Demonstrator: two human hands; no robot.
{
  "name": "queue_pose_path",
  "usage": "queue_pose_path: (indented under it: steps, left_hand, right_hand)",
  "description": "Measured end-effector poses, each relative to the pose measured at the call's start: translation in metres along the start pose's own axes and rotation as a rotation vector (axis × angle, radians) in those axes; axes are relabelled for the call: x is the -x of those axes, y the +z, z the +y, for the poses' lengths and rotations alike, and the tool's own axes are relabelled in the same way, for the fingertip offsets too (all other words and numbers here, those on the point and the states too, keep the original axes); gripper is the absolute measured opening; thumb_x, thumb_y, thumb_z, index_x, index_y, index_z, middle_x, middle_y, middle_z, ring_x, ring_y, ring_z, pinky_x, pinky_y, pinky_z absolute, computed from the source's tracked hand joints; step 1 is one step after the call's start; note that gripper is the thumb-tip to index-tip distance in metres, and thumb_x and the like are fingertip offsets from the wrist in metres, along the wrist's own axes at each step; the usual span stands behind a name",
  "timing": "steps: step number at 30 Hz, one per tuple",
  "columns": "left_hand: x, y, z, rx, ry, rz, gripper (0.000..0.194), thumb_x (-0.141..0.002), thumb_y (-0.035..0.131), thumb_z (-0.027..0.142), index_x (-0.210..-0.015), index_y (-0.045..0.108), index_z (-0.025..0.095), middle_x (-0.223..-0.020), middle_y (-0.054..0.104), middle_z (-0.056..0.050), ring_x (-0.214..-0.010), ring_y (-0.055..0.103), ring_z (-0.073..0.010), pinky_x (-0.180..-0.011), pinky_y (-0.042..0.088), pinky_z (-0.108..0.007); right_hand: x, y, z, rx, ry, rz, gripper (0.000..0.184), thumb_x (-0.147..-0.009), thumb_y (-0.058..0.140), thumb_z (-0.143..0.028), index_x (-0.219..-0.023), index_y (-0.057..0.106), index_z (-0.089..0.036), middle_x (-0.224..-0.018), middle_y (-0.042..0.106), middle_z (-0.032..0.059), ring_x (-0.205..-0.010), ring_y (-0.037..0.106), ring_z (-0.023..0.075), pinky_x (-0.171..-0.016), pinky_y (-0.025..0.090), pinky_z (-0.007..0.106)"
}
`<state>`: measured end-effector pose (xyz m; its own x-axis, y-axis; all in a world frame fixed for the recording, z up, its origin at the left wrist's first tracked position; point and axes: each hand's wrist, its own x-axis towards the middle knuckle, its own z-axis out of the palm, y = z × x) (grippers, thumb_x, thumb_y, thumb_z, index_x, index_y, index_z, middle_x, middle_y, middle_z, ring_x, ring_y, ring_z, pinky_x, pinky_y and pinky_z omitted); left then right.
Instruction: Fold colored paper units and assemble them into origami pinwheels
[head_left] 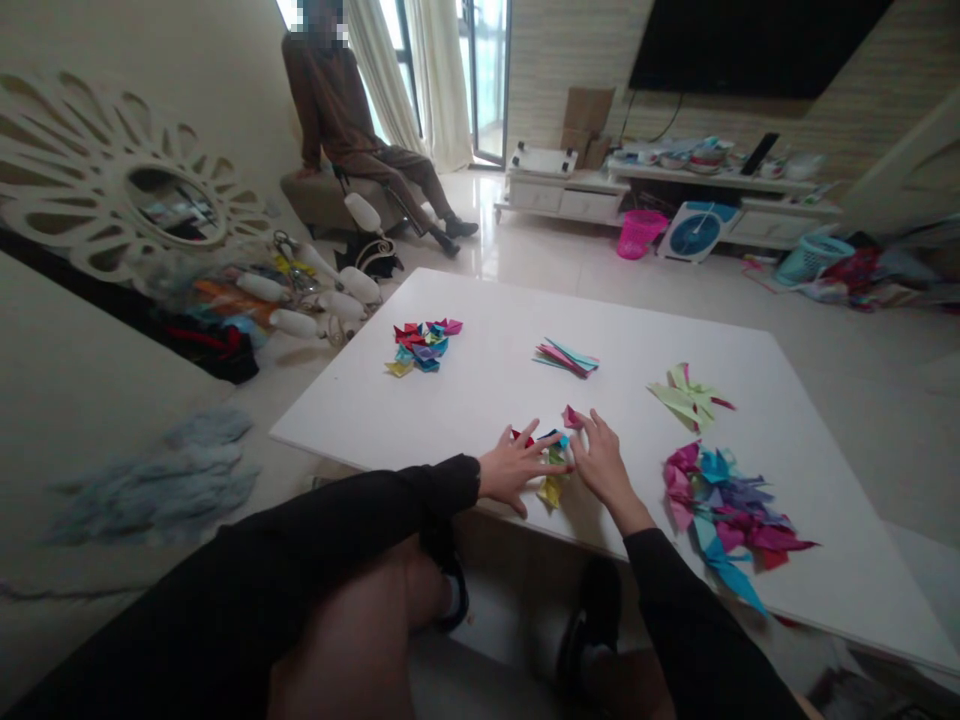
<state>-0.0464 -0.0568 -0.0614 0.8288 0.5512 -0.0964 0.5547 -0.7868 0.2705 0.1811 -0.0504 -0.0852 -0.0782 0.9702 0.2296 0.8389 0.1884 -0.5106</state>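
Observation:
My left hand [516, 466] is spread palm-down, fingers apart, over a small group of folded-paper pieces in red, blue, green and yellow [550, 490] near the table's front edge; it partly covers them. Just to the right, my right hand [600, 462] has its thumb and forefinger at a pink folded-paper piece [570, 416], seemingly pinching it. Farther back lies a bundle of narrow folded paper strips [567, 358]. A heap of small colourful folded-paper pieces [424, 346] sits at the back left of the white table [480, 310].
At the right lie a pile of larger folded papers [731, 510] and pale green ones [691, 396]. A seated person [345, 110] is beyond the table. A chandelier with white shades [330, 300] stands close to its left edge. A pink basket [641, 233] and fan [694, 234] stand farther off.

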Motion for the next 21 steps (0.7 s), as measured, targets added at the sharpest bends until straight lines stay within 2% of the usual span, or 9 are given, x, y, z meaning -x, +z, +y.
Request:
queue_pose_path:
  steps: [4,6,8,11,15,18,21]
  left_hand:
    - [-0.016,0.011,0.007,-0.047,-0.072,0.055,0.102,-0.072,0.076,0.070,-0.159,0.034,0.041,-0.175,0.007,-0.010,-0.154,0.003,-0.0564,-0.106,0.028,-0.083]
    - [-0.023,0.013,0.003,-0.037,-0.106,0.096,0.096,-0.075,0.073,0.071,-0.159,0.036,0.041,-0.174,0.009,-0.010,-0.153,0.006,-0.0563,-0.105,0.034,-0.079]
    - [-0.028,0.014,0.001,-0.024,-0.126,0.126,0.091,-0.076,0.072,0.069,-0.156,0.041,0.039,-0.173,0.012,-0.012,-0.152,0.010,-0.0562,-0.103,0.040,-0.074]
    - [-0.035,0.016,0.001,0.000,-0.154,0.177,0.074,-0.081,0.069,0.065,-0.147,0.051,0.037,-0.170,0.023,-0.013,-0.148,0.025,-0.0509,-0.101,0.045,-0.067]
    - [-0.038,0.017,0.001,0.062,-0.164,0.237,0.052,-0.088,0.065,0.057,-0.132,0.059,0.031,-0.159,0.038,-0.014,-0.130,0.048,-0.0379,-0.099,0.050,-0.056]
    - [-0.036,0.017,-0.003,0.157,-0.153,0.300,0.043,-0.092,0.063,0.052,-0.125,0.061,0.026,-0.148,0.045,-0.015,-0.124,0.053,-0.0317,-0.104,0.050,-0.050]
    - [-0.034,0.016,-0.010,0.264,-0.201,0.373,0.041,-0.092,0.064,0.047,-0.125,0.061,0.023,-0.145,0.045,-0.015,-0.125,0.053,-0.0295,-0.109,0.049,-0.046]
  right_hand:
    - [0.002,0.009,0.016,0.034,0.004,-0.040,0.054,-0.099,0.042,-0.040,-0.146,0.053,-0.018,-0.161,0.039,0.0195,-0.148,0.035,0.0346,-0.118,0.032,0.057]
    - [-0.001,0.013,0.022,0.024,0.010,-0.032,0.054,-0.100,0.039,-0.039,-0.147,0.052,-0.017,-0.160,0.041,0.0202,-0.149,0.035,0.0339,-0.117,0.032,0.058]
    - [-0.006,0.016,0.026,-0.011,0.009,-0.048,0.052,-0.101,0.034,-0.038,-0.144,0.055,-0.017,-0.153,0.050,0.0186,-0.148,0.038,0.0314,-0.118,0.031,0.057]
    - [-0.013,0.021,0.026,-0.054,0.053,-0.095,0.047,-0.103,0.031,-0.035,-0.130,0.064,-0.018,-0.139,0.063,0.0150,-0.138,0.048,0.0279,-0.115,0.033,0.052]
    - [-0.016,0.020,0.020,-0.055,0.104,-0.124,0.039,-0.102,0.036,-0.035,-0.111,0.071,-0.020,-0.120,0.071,0.0119,-0.118,0.058,0.0244,-0.107,0.038,0.044]
    - [-0.016,0.011,0.014,-0.072,0.120,-0.156,0.039,-0.101,0.039,-0.040,-0.098,0.073,-0.019,-0.108,0.072,0.0125,-0.106,0.061,0.0234,-0.098,0.041,0.037]
    - [-0.014,0.002,0.004,-0.115,0.184,-0.222,0.045,-0.101,0.038,-0.045,-0.088,0.072,-0.018,-0.099,0.072,0.0134,-0.094,0.063,0.0231,-0.088,0.044,0.034]
